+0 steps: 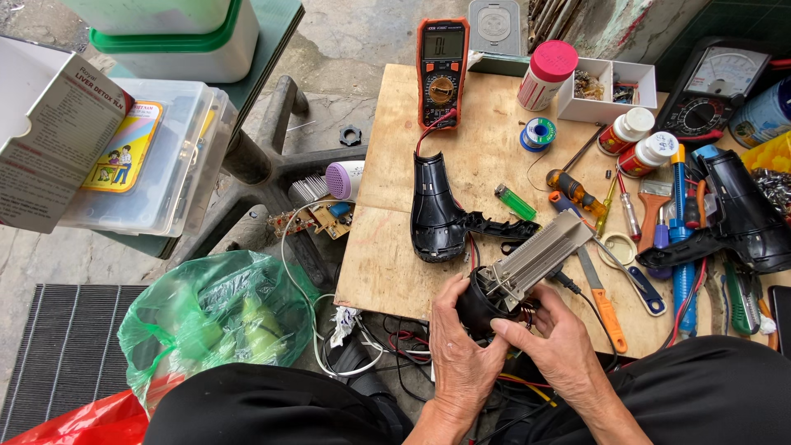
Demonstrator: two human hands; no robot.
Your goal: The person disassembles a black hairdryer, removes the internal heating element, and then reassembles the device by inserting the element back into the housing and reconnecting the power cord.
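Observation:
Both of my hands hold a hair dryer's inner assembly at the near edge of a low wooden board (387, 255). My left hand (460, 350) wraps the black round motor housing (478, 301) from the left. My right hand (560, 346) grips it from the right, with fingertips at the wires under the grey heating element (540, 251), which sticks up and right. A black hair dryer shell half (437, 214) lies on the board just beyond, with red and black wires running from it toward my hands.
An orange multimeter (442, 70) lies at the board's far edge. Screwdrivers, a brush, a green lighter (515, 202), solder, small bottles and a second black shell (741, 218) crowd the right side. A green plastic bag (214, 321) and clear boxes (156, 156) sit at left.

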